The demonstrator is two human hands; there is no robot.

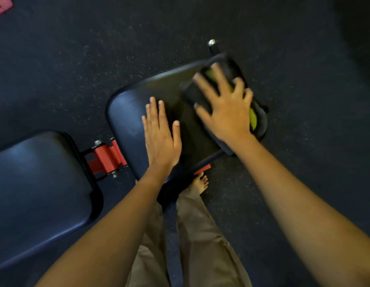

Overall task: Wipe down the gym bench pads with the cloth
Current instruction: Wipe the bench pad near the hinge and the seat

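While sweeping over the far end of the smaller pad (126, 112), presses the cloth (253, 119) down under the right hand (225, 108), fingers spread wide and motion-blurred, likely to cover more surface per pass. Braces with the left hand (161, 131), laid flat and open just beside it, probably to steady the pad. To count: two pads, with the larger pad (39, 183) bearing neither hand, one cloth, two hands.

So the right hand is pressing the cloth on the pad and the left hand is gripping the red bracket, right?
Not quite: the head view shows the left hand lying flat on the same pad, fingers straight, not gripping the red bracket. The right hand does press the cloth on that pad.
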